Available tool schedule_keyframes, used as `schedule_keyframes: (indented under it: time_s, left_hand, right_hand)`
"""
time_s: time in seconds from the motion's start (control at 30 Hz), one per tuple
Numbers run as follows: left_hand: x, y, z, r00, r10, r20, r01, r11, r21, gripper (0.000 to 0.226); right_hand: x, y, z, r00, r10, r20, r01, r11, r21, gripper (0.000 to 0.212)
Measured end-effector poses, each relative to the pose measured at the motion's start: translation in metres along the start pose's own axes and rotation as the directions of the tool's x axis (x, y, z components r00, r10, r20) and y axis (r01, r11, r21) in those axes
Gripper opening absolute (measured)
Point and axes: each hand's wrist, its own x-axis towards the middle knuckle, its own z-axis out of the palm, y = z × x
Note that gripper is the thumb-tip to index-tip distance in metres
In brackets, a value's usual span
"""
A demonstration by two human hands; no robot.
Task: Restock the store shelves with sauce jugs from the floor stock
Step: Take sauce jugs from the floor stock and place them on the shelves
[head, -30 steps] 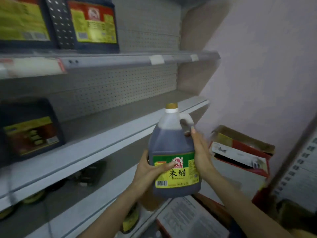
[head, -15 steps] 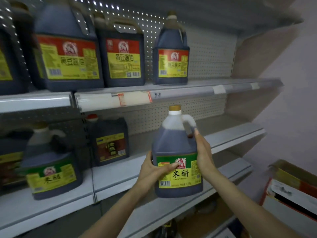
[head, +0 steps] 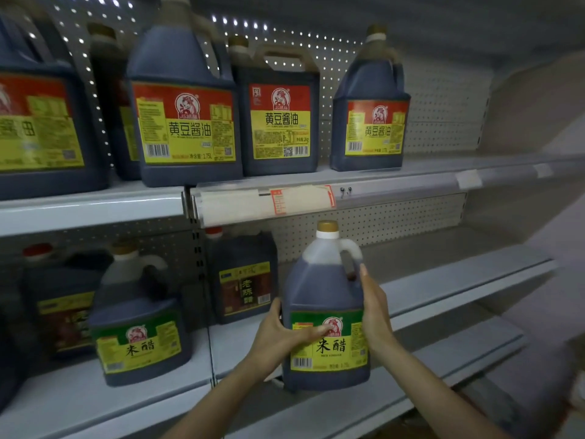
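Observation:
I hold a dark vinegar jug (head: 327,299) with a gold cap and a green and yellow label upright in front of the middle shelf (head: 443,280). My left hand (head: 281,334) grips its left side, thumb across the label. Along the jug's right side lies my right hand (head: 373,308), fingers reaching up to the handle. A matching green-label jug (head: 139,324) stands on the same shelf at the left. The jug's base hangs at about the shelf's front edge.
Several red-label soy sauce jugs (head: 186,115) fill the upper shelf (head: 411,172). Dark jugs with brown labels (head: 243,280) stand at the back of the middle shelf. The right half of that shelf is bare. A lower shelf (head: 443,353) juts out below.
The jug has stayed in both hands and risen toward the middle shelf. My view has swung up and left from the floor boxes to the stocked shelves.

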Motion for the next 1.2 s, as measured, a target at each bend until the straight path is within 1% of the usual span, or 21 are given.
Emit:
schedule_keyframes:
  time_s: [0.07,0.2,0.3,0.4,0.47,0.5,0.53,0.6,0.63,0.7,0.73,0.77,0.83,0.87,0.97,1.03,1.17,1.2]
  left_hand:
    - [0.009,-0.005,-0.001,1.0,-0.012,-0.006,0.012,1.0,0.0,0.083]
    - [0.034,-0.014,-0.001,0.998,-0.049,-0.041,0.049,0.999,-0.01,0.083]
    - [0.054,-0.019,0.004,0.996,-0.054,-0.066,0.053,0.998,-0.016,0.083]
    - [0.078,-0.017,0.01,0.996,-0.044,-0.08,0.043,0.999,-0.006,0.072]
    - [0.093,-0.016,0.013,0.996,-0.041,-0.081,0.042,0.999,0.021,0.056]
    - [0.102,-0.017,0.015,0.996,-0.036,-0.085,0.039,0.999,0.026,0.051]
    - [0.11,-0.019,0.016,0.995,-0.036,-0.095,0.038,0.999,0.026,0.053]
    - [0.125,-0.023,0.02,0.99,-0.061,-0.126,0.062,0.998,0.002,0.065]
    - [0.13,-0.023,0.021,0.987,-0.077,-0.141,0.076,0.997,-0.012,0.068]
    - [0.141,-0.027,0.025,0.981,-0.101,-0.164,0.099,0.995,-0.023,0.058]
    - [0.147,-0.03,0.027,0.979,-0.113,-0.171,0.111,0.994,-0.024,0.053]
    - [0.152,-0.03,0.031,0.977,-0.122,-0.175,0.118,0.993,-0.031,0.055]
    - [0.163,-0.033,0.037,0.973,-0.126,-0.192,0.12,0.992,-0.04,0.07]
    - [0.168,-0.035,0.041,0.974,-0.117,-0.196,0.11,0.993,-0.045,0.072]
    - [0.183,-0.041,0.048,0.965,-0.083,-0.249,0.073,0.996,-0.05,0.062]
    - [0.191,-0.044,0.05,0.962,-0.087,-0.259,0.086,0.996,-0.016,0.065]
    - [0.203,-0.044,0.044,0.972,-0.094,-0.215,0.106,0.993,0.044,0.072]
    - [0.205,-0.042,0.043,0.974,-0.109,-0.198,0.12,0.992,0.046,0.07]
  right_hand:
    - [0.012,0.012,0.0,1.0,0.019,0.012,-0.019,1.0,-0.001,0.049]
    - [0.039,0.033,-0.004,0.998,0.059,0.036,-0.059,0.998,-0.003,0.034]
    - [0.066,0.045,-0.009,0.994,0.092,0.064,-0.091,0.996,-0.018,0.033]
    - [0.096,0.051,-0.012,0.99,0.081,0.114,-0.08,0.997,-0.017,0.034]
    - [0.114,0.052,-0.013,0.991,0.088,0.103,-0.084,0.995,-0.046,0.028]
    - [0.124,0.052,-0.013,0.992,0.077,0.103,-0.071,0.996,-0.058,0.026]
    - [0.131,0.052,-0.012,0.993,0.06,0.106,-0.053,0.996,-0.065,0.03]
    - [0.147,0.057,-0.011,0.99,0.047,0.132,-0.036,0.996,-0.082,0.058]
    - [0.153,0.06,-0.011,0.991,0.051,0.12,-0.041,0.996,-0.079,0.07]
    - [0.167,0.07,-0.013,0.991,0.065,0.114,-0.06,0.997,-0.045,0.076]
    - [0.173,0.072,-0.014,0.992,0.075,0.106,-0.07,0.996,-0.045,0.074]
    - [0.179,0.073,-0.015,0.994,0.071,0.084,-0.067,0.996,-0.055,0.066]
    - [0.192,0.078,-0.018,0.998,0.05,0.047,-0.045,0.995,-0.09,0.042]
    - [0.199,0.082,-0.02,0.999,0.041,0.026,-0.038,0.994,-0.107,0.036]
    - [0.216,0.09,-0.026,0.999,0.03,-0.014,-0.031,0.995,-0.093,0.034]
    - [0.222,0.091,-0.029,0.999,0.014,-0.046,-0.018,0.996,-0.089,0.039]
    - [0.232,0.096,-0.029,1.0,-0.008,-0.022,0.005,0.994,-0.111,0.041]
    - [0.234,0.097,-0.029,1.0,-0.01,-0.013,0.008,0.994,-0.107,0.041]
